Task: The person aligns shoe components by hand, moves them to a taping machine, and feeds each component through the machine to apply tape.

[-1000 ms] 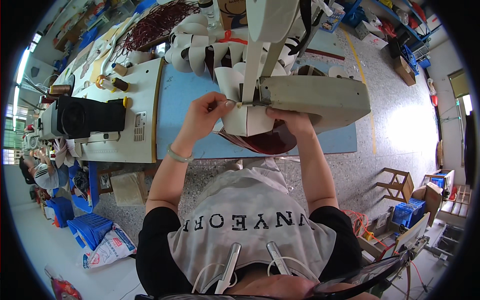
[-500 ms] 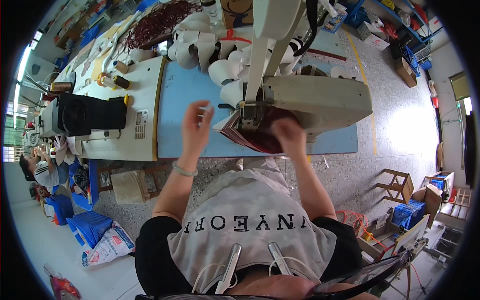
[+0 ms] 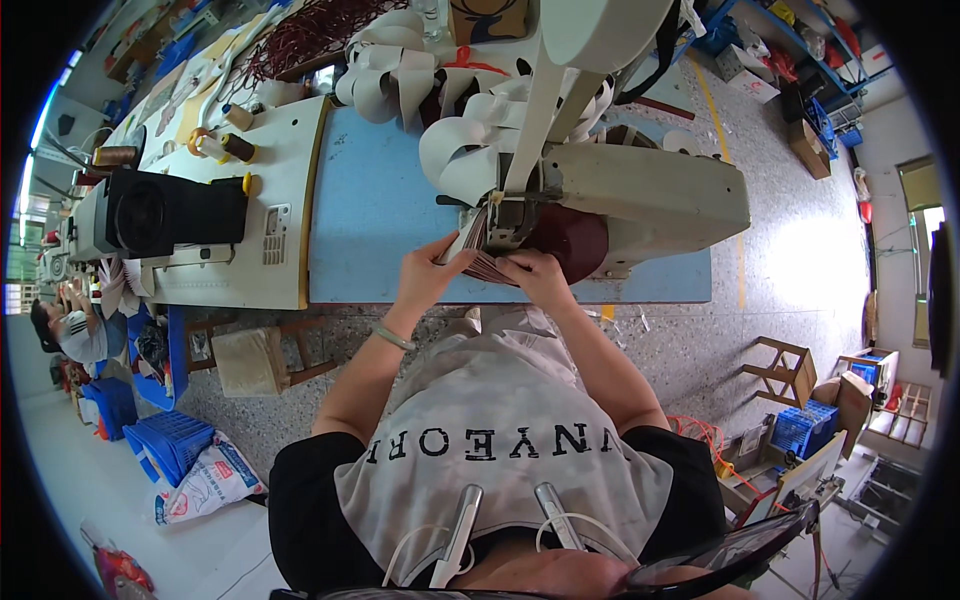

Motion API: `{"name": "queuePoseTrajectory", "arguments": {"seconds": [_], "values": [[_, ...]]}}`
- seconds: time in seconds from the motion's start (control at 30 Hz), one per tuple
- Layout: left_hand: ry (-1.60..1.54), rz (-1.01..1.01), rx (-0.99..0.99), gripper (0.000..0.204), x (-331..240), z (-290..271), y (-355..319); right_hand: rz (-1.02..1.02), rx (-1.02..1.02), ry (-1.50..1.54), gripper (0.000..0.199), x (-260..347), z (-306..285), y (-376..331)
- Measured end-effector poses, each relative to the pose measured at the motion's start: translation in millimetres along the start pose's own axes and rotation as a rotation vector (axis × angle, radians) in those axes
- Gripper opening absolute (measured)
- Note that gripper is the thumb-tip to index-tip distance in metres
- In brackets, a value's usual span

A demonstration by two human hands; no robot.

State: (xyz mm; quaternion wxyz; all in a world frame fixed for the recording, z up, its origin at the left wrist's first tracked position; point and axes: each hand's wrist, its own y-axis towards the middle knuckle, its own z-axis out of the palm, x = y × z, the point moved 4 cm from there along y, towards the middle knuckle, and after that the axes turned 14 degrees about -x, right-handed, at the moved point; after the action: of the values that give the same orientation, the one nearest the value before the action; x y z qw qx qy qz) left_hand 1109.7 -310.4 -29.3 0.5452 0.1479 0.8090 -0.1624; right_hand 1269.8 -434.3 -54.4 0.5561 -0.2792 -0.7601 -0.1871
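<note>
A fanned stack of thin maroon pieces with pale undersides (image 3: 486, 266), leather-like, lies at the head of a beige industrial machine (image 3: 650, 195) that resembles a sewing machine. My left hand (image 3: 428, 274) pinches the stack's left edge, thumb on top. On its near edge, the fingers of my right hand (image 3: 538, 277) are closed, thumb toward the left hand. A broad, smooth maroon part (image 3: 572, 240) shows under the machine's arm, right of the stack. The machine head hides where the pieces pass beneath it.
Curled white pieces (image 3: 465, 150) are heaped behind the machine on the blue tabletop (image 3: 370, 200). Left stands another table with a black sewing machine (image 3: 170, 222) and thread spools (image 3: 236, 146). A wooden stool (image 3: 255, 362) is below it. Another person (image 3: 78, 330) sits far left.
My left hand has come down from the air onto the stack's left edge. My right hand has moved left and nearer, off the maroon part to the stack's near edge.
</note>
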Motion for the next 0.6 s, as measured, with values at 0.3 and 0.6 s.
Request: {"name": "queuePoseTrajectory", "arguments": {"seconds": [0.3, 0.6], "values": [[-0.173, -0.119, 0.044, 0.052, 8, 3, -3, 0.378, 0.109, 0.160, 0.023, -7, -5, 3], [0.067, -0.079, 0.291, 0.044, 8, 9, 20, 0.004, 0.012, -0.054, 0.021, -5, -11, 0]]}}
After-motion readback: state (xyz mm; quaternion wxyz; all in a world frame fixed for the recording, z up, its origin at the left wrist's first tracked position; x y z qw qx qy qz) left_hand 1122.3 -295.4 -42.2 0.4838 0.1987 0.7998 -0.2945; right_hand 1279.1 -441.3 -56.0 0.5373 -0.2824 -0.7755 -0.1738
